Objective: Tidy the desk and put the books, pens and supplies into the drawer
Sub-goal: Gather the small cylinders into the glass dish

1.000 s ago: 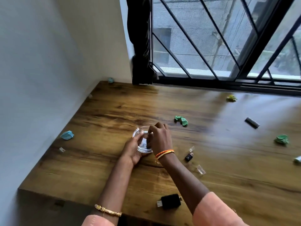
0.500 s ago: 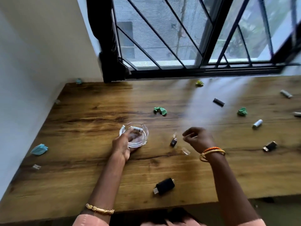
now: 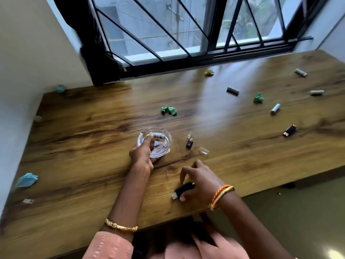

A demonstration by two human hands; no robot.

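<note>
My left hand (image 3: 142, 157) grips the near rim of the glass dish (image 3: 164, 136) on the desk (image 3: 84, 146). My right hand (image 3: 200, 181) curls over the black USB stick (image 3: 183, 190) near the front edge, thumb and fingers closing on it.

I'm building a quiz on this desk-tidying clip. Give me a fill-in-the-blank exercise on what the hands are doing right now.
1. The left hand holds a clear ____ dish.
2. The right hand closes round a black ____ stick.
3. The crumpled paper beyond the dish is ____ in colour.

Missing words: glass; USB; green
</note>
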